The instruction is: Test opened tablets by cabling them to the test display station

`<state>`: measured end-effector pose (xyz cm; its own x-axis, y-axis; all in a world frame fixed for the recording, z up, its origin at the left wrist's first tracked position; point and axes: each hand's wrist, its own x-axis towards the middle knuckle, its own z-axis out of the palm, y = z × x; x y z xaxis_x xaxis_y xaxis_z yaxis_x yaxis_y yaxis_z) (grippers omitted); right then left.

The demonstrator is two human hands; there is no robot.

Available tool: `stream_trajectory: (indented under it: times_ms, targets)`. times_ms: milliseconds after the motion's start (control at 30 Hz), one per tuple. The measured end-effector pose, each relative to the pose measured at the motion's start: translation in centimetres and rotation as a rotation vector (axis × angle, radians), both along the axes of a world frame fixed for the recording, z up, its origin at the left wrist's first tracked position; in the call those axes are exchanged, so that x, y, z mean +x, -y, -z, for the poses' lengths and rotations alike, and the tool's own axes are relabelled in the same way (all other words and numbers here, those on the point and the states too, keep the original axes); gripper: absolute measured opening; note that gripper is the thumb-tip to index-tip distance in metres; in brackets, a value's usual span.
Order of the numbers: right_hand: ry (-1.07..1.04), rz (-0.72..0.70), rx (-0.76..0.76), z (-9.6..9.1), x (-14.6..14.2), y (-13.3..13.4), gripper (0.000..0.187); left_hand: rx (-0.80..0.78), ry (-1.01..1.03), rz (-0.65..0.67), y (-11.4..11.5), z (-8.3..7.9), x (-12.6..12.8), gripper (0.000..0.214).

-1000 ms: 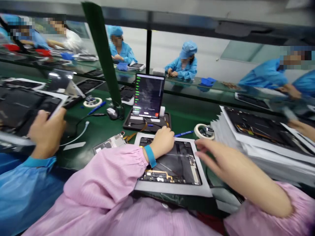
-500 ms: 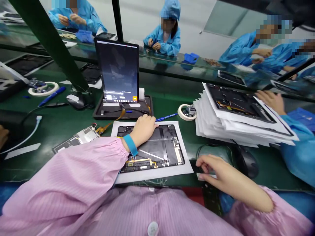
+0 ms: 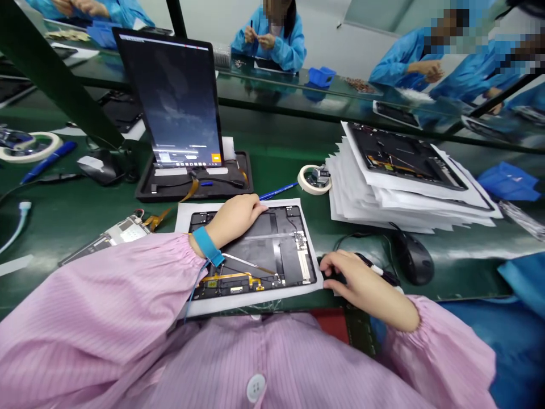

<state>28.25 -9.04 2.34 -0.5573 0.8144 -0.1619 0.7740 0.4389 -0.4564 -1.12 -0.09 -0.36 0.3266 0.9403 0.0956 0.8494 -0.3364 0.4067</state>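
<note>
An opened tablet chassis [image 3: 272,244], its black inside and gold flex cables showing, lies on a white sheet [image 3: 313,227] in front of me. My left hand [image 3: 236,218] rests on the chassis's top edge with fingers curled; whatever is under them is hidden. A blue wrist strap [image 3: 207,245] is on that wrist. My right hand [image 3: 353,281] is at the sheet's right edge, closed round a black marker pen [image 3: 381,274].
A lit tablet [image 3: 176,96] stands upright in a black tray [image 3: 191,184]. To the right lie a stack of sheets with open chassis [image 3: 409,170], a tape roll [image 3: 313,179], a blue pen [image 3: 276,191] and a black mouse [image 3: 412,258]. A loose board [image 3: 119,233] lies left. People in blue work beyond.
My view has dropped and closed in on the bench. My right hand came down from above the chassis to the sheet's right edge and closed on the pen. My left hand stayed put.
</note>
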Motion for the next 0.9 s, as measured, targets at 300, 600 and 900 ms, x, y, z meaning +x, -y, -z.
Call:
stream_trajectory:
  times_ms: [300,600,900]
  targets:
    - [-0.318,0.279,0.117,-0.3,-0.2,-1.6,0.02,-0.031,0.107,0.026,0.2,-0.5,-0.2,0.031]
    - [-0.236,0.187,0.177,0.9,-1.3,-2.5,0.023,-0.072,0.071,0.029,0.3,-0.4,0.0,0.031]
    - [-0.205,0.15,0.287,1.8,-2.0,-3.0,0.02,-0.077,0.088,0.031,0.2,-0.4,-0.1,0.03]
